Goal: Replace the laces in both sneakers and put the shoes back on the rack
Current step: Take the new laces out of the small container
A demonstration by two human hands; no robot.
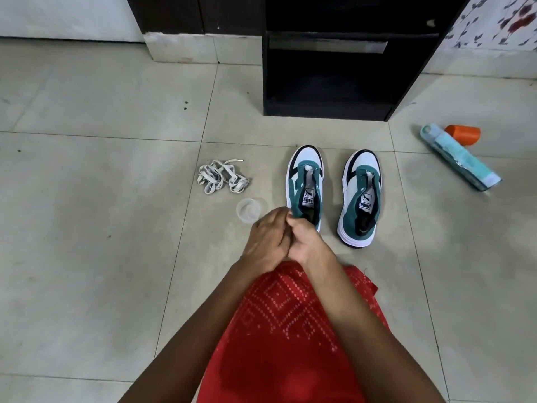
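Observation:
Two white and teal sneakers stand side by side on the tiled floor, toes pointing away from me, with no laces in their eyelets: the left sneaker and the right sneaker. A loose heap of white laces lies left of them. My left hand and my right hand are pressed together just before the left sneaker's heel. Their fingers are curled against each other, and I see nothing held between them. The black shoe rack stands behind the sneakers, and its lower shelf shows nothing on it.
A small clear plastic cup sits on the floor between the laces and my hands. At the right lie a light blue box and an orange cup. Red patterned cloth covers my lap.

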